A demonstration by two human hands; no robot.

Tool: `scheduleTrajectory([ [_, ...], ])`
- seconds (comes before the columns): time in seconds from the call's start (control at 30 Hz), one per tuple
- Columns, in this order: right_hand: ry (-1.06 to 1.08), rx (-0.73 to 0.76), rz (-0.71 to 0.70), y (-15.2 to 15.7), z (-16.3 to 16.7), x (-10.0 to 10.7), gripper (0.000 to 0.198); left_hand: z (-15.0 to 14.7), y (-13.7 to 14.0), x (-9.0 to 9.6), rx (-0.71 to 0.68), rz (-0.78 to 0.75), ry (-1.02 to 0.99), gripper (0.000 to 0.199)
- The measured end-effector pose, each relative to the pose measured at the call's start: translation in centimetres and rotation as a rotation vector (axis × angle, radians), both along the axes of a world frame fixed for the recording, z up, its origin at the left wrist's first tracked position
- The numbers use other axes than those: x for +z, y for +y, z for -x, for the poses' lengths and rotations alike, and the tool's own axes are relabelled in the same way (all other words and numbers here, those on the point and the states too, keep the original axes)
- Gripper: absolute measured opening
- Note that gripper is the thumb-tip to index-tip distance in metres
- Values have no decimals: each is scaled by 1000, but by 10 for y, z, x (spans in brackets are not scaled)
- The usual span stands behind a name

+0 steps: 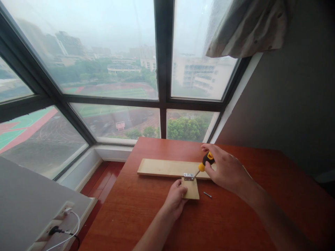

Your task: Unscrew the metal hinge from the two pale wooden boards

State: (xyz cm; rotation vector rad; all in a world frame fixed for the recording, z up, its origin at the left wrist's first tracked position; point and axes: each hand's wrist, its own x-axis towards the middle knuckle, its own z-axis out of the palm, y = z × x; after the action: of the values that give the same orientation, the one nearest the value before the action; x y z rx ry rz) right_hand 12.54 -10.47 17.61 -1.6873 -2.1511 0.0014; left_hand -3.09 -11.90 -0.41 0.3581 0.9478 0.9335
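Note:
My left hand (178, 197) grips a small wooden block (191, 190) by its left side, thumb on the face. At the block's top edge sits a silver metal hinge (188, 176) with holes in it. My right hand (225, 167) is closed around the yellow and black handle of a screwdriver (205, 163). The screwdriver slants down to the left, its tip at the hinge's right end; whether a screw is under it is too small to tell. Behind the block lies a long, pale wooden board (162, 168), partly covered by my right hand.
A loose screw (207, 195) lies on the reddish-brown table (117, 209), right of the block. Large windows (112, 69) stand beyond the table, and a curtain (248, 31) hangs at upper right. Plugs with cables (56, 230) sit in wall sockets at lower left.

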Motion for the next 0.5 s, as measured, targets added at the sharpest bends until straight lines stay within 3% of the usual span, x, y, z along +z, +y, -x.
scheduleTrajectory([
  [0.2, -87, -86, -17, 5, -2, -4, 33, -1, -2, 0, 9, -9, -7, 39],
  [0.5, -16, 42, -3, 0, -4, -1, 45, -2, -3, 1, 16, -25, -4, 41],
])
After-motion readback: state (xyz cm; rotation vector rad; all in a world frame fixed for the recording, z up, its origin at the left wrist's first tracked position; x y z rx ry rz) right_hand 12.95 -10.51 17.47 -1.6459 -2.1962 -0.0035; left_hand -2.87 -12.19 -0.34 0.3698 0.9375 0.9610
